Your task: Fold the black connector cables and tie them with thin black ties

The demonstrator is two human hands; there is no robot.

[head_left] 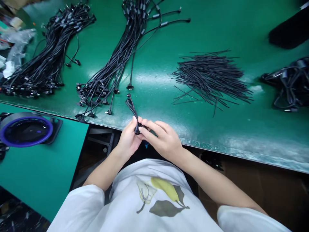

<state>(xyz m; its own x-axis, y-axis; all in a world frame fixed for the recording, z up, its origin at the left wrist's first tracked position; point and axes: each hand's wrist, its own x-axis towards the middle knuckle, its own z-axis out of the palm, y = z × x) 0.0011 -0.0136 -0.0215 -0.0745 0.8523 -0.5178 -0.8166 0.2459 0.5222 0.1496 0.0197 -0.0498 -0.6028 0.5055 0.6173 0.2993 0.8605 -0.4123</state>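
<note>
Both my hands meet at the near edge of the green table. My left hand and my right hand are closed together on a folded black cable, whose looped end sticks up and away from my fingers. The part of the cable inside my fingers is hidden. Just beyond it lies a long bundle of black cables with connectors. To the right of my hands is a heap of thin black ties.
A second cable bundle lies at the far left, beside clear plastic bags. More tangled black cables sit at the right edge. A round blue-rimmed device rests on a lower green surface at my left.
</note>
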